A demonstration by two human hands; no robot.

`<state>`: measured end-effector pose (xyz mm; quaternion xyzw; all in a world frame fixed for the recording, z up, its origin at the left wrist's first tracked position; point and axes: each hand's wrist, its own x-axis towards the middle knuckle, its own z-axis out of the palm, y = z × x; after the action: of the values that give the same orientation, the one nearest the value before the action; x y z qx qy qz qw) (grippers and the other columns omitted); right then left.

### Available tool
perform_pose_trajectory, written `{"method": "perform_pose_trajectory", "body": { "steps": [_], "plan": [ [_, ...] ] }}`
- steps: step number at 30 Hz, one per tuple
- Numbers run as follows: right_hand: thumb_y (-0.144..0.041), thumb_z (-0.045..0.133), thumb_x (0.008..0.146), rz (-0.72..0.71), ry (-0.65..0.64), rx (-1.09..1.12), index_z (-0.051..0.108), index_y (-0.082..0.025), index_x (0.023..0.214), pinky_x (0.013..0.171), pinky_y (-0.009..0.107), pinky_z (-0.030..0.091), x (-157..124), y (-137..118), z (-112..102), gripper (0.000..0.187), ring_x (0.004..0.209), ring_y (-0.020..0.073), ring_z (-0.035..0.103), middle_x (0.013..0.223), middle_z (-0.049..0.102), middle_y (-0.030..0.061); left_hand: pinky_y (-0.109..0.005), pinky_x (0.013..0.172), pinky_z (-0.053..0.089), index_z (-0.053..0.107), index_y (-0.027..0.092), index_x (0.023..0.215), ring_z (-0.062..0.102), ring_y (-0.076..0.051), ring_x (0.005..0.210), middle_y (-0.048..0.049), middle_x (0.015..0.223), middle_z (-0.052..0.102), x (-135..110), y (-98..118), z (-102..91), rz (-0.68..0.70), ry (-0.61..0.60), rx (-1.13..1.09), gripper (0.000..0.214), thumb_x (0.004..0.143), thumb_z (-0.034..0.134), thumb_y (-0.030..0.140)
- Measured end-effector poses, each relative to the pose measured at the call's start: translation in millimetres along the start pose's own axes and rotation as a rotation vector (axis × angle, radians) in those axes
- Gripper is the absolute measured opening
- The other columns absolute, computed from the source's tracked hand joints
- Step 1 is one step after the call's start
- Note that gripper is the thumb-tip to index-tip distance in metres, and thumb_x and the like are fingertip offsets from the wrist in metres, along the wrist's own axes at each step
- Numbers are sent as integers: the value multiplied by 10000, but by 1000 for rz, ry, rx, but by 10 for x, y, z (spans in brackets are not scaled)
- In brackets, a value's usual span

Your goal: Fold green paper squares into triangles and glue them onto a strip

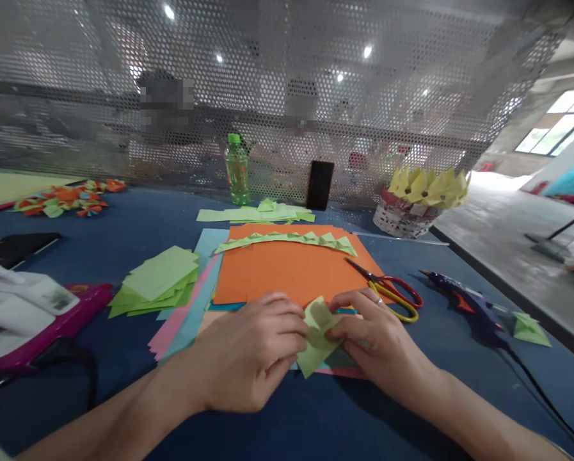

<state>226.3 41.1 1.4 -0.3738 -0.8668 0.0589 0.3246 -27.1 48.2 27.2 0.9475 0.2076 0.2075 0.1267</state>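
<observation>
Between my hands is a light green sheet of paper (318, 342), partly folded, with creases and a raised flap at its top. My left hand (262, 349) grips its left edge, fingers curled and the tips hidden behind the knuckles. From the right, my right hand (370, 330), with a ring on one finger, pinches the other edge. Just beyond lies a stack of orange paper (291, 275). Across it rests a green paper strip (287, 238) with a row of folded points. Scissors (387, 291) with red and yellow handles lie beside my right hand.
Green paper squares (157, 278) are piled on the left, near a magenta power strip (51, 326). On the right lie a glue gun (469, 304) and a folded green piece (530, 330). A bottle (237, 169), phone (320, 186) and yellow-pointed basket (406, 214) stand at the back.
</observation>
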Motion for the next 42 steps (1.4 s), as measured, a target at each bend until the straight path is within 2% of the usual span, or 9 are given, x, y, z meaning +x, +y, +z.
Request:
{"method": "perform_pose_trajectory", "body": {
  "steps": [5,8,12,15,22,26,31,37,42],
  "plan": [
    [54,664,720,66,-76,-8,719,-238,985,901,385,507,-14,-3,-20,398,1051,233,607,1119,666,55,-447,1064,360,680,190,1055,597,-245,1051,-56,985,706,-16,-32,6,-66,9,15,179,925,569,138],
    [-122,802,762,22,-89,-15,688,-237,1098,884,374,507,6,-97,-36,373,1026,230,608,1109,684,52,-444,1065,375,682,188,1045,600,-244,1036,-67,1016,695,-24,-13,1,-85,-20,-10,178,908,581,139],
    [-280,736,896,-86,-152,-65,690,-227,933,803,360,474,22,-211,-18,79,896,206,608,956,705,24,-407,963,460,691,195,1023,604,-254,1022,-79,1030,688,-25,18,2,-123,-55,-18,169,909,572,159],
    [-247,636,966,-98,-216,-83,664,-205,827,773,346,450,4,-199,-3,147,844,194,592,863,682,26,-385,909,496,714,218,1011,635,-254,977,-77,986,708,-27,32,0,-141,-46,-3,179,905,577,173],
    [-151,625,931,12,-318,-50,627,-198,892,777,343,436,-11,-108,-84,61,862,209,579,878,663,41,-369,919,517,748,239,978,696,-253,935,-73,921,748,-64,71,-46,-157,-59,10,211,917,554,184],
    [-292,693,932,75,-310,66,638,-215,944,729,310,432,16,-147,-67,95,864,195,597,926,678,31,-369,919,523,748,245,986,708,-257,937,-66,928,752,-68,107,-71,-163,-87,37,208,915,558,199],
    [-287,702,931,180,-240,184,647,-208,806,677,270,411,31,-146,-2,158,776,144,589,827,660,-4,-378,900,527,738,244,1020,705,-262,944,-72,975,752,-65,140,-70,-151,-98,80,223,913,547,202],
    [-336,712,919,310,-235,186,651,-213,757,645,267,379,45,-122,48,212,720,140,580,743,653,-23,-377,899,522,737,232,977,700,-269,967,-75,984,746,-81,144,-59,-157,-93,65,192,900,564,199],
    [-259,718,873,367,-196,56,571,-200,670,602,268,329,54,-173,91,258,653,139,535,672,623,-28,-383,901,522,743,234,984,697,-276,973,-77,974,740,-84,146,-51,-165,-88,63,202,903,560,205]
  ]
}}
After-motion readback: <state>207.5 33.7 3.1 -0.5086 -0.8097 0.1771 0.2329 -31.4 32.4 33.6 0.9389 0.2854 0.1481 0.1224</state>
